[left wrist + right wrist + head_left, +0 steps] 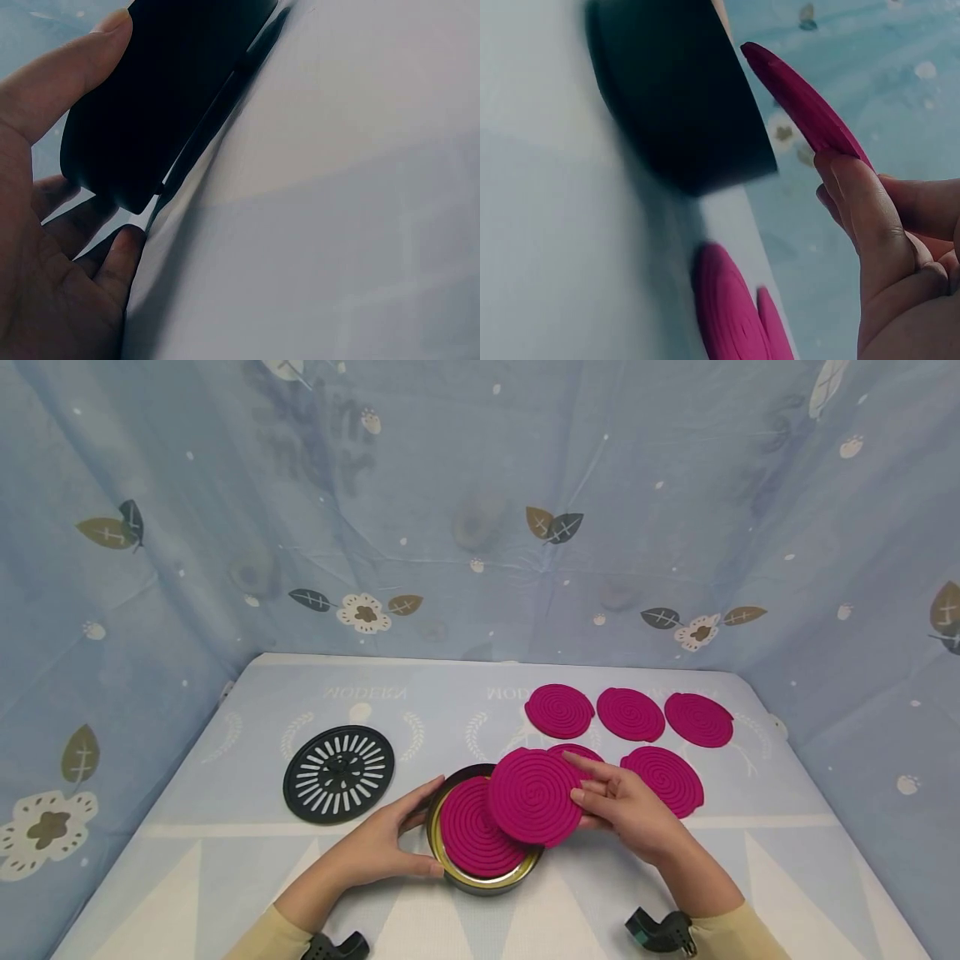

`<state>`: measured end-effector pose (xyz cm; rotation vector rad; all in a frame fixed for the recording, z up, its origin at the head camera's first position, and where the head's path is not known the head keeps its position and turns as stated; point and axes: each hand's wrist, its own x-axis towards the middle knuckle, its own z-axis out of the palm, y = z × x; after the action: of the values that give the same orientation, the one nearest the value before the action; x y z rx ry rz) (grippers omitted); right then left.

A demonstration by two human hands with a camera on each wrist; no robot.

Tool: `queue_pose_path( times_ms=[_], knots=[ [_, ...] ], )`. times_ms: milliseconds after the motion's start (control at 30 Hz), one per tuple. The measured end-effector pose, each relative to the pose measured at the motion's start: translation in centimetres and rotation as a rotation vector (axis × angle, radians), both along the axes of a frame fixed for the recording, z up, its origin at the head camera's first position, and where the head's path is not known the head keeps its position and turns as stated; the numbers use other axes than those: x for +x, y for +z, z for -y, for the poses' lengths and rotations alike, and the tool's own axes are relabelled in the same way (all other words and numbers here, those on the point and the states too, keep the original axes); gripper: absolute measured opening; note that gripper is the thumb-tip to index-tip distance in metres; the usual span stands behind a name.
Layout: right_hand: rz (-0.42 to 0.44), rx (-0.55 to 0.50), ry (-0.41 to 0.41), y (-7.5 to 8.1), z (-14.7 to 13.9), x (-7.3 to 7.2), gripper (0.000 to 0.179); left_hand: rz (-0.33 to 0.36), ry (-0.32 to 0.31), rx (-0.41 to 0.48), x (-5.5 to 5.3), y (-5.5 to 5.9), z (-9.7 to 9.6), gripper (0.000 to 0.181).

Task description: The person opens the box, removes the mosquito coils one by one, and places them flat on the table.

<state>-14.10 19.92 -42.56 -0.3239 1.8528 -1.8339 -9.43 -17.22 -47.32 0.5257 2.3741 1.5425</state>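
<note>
My left hand (375, 849) holds the side of a round dark tin (486, 888) with a gold inside, thumb in front and fingers behind. In the left wrist view the thumb and fingers span the tin's dark wall (165, 97). Inside the tin lies a magenta mosquito coil (472, 837). My right hand (633, 810) pinches another magenta coil (534, 797) by its right edge. This coil is raised and overlaps the tin's right side in the head view; in the right wrist view the held coil (810, 101) tilts up, apart from the tin (679, 97).
Left of the tin lies a black slotted round lid (339, 774). A row of coils (631, 714) lies at the back right. Nearer are another coil (663, 779) and one partly hidden coil (576, 750) behind the held one. A patterned blue curtain (480, 527) surrounds the table.
</note>
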Motion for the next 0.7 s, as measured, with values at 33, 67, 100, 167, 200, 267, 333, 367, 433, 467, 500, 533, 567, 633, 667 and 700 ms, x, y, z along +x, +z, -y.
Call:
queue_pose_path(
  times_ms=[33, 67, 100, 167, 200, 267, 333, 367, 433, 467, 500, 533, 567, 633, 667, 700],
  knots=[
    [-0.006, 0.006, -0.015, 0.1, -0.4, 0.0, 0.064, 0.000, 0.000, 0.001, 0.0, 0.0, 0.0, 0.114],
    [-0.008, 0.012, -0.033, 0.1, -0.9, 0.0, 0.065, -0.001, 0.000, 0.002, 0.0, 0.0, 0.0, 0.114],
    [-0.012, 0.022, -0.050, 0.2, -1.3, 0.0, 0.065, -0.002, -0.001, 0.003, 0.0, 0.0, 0.0, 0.115],
    [-0.016, 0.028, -0.079, 0.3, -2.0, 0.0, 0.065, -0.005, -0.002, 0.004, 0.0, 0.0, 0.0, 0.115],
    [-0.019, 0.030, -0.092, 0.4, -2.4, 0.0, 0.066, -0.005, -0.002, 0.004, 0.0, 0.0, 0.0, 0.115],
    [-0.025, 0.023, -0.113, 0.3, -3.1, 0.1, 0.067, -0.003, -0.001, 0.003, 0.0, 0.0, 0.0, 0.116],
    [-0.035, 0.002, -0.125, 0.2, -3.8, 0.2, 0.068, 0.001, 0.002, -0.001, 0.0, 0.0, 0.0, 0.116],
    [-0.040, -0.009, -0.132, 0.0, -4.2, 0.2, 0.068, 0.003, 0.004, -0.004, 0.0, 0.0, 0.0, 0.116],
    [-0.042, -0.039, -0.142, -0.3, -5.0, 0.4, 0.068, 0.006, 0.007, -0.010, 0.0, 0.1, -0.1, 0.116],
    [-0.045, -0.053, -0.149, -0.4, -5.4, 0.5, 0.068, 0.009, 0.008, -0.013, 0.0, 0.1, -0.1, 0.117],
    [-0.048, -0.068, -0.155, -0.6, -5.8, 0.5, 0.068, 0.008, 0.008, -0.016, 0.0, 0.1, -0.1, 0.117],
    [-0.052, -0.081, -0.162, -0.7, -6.2, 0.6, 0.068, 0.007, 0.007, -0.019, 0.0, 0.1, -0.1, 0.117],
    [-0.054, -0.097, -0.169, -0.8, -6.6, 0.7, 0.068, 0.005, 0.005, -0.021, 0.0, 0.1, -0.2, 0.117],
    [-0.071, -0.124, -0.182, -1.0, -7.3, 0.9, 0.066, 0.002, 0.005, -0.023, 0.0, 0.1, -0.2, 0.117],
    [-0.079, -0.140, -0.187, -1.1, -7.7, 0.9, 0.066, 0.001, 0.006, -0.025, 0.0, 0.1, -0.2, 0.117],
    [-0.089, -0.155, -0.191, -1.1, -8.0, 1.0, 0.065, -0.002, 0.009, -0.029, 0.0, 0.1, -0.2, 0.117]
  ],
)
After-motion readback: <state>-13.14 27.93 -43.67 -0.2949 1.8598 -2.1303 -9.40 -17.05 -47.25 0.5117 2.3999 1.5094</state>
